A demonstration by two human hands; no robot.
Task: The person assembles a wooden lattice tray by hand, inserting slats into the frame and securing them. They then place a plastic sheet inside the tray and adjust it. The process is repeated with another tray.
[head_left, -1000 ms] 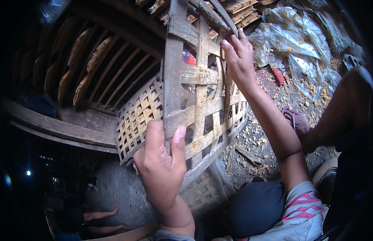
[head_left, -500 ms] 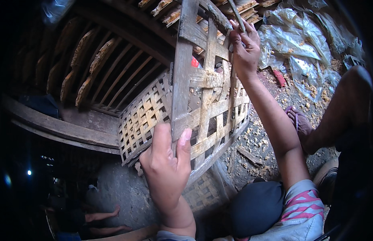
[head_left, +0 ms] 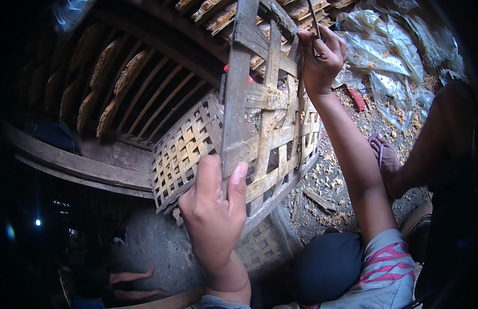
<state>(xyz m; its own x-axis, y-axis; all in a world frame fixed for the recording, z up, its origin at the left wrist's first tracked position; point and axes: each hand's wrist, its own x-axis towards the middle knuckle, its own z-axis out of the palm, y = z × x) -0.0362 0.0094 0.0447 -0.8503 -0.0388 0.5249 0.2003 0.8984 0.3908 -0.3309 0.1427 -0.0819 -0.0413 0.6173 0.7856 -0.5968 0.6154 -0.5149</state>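
Observation:
My left hand point(head_left: 214, 206) grips the wooden edge of a woven bamboo tray point(head_left: 267, 141), thumb on one side and fingers on the other. The tray is tilted up, with an open lattice of flat strips inside a grey, worn wooden frame. Near its far right corner, my right hand point(head_left: 324, 64) is closed around a thin, dark, blade-like tool point(head_left: 314, 18) that points up past the fingers. Pale crust clings to the strips and the rim. Whether the tool's working end touches the tray is hidden by the hand.
Another woven tray point(head_left: 185, 139) stands behind on the left, beside a rack of slats point(head_left: 156, 95). Crumpled clear plastic point(head_left: 388, 51) lies at the upper right above crumbs on the floor. A sandalled foot point(head_left: 386, 159) is at right; another person's legs point(head_left: 130, 283) show lower left.
My right hand has shifted slightly right and down, and the tool now stands more upright. The tray has tipped a little; my left hand keeps its hold.

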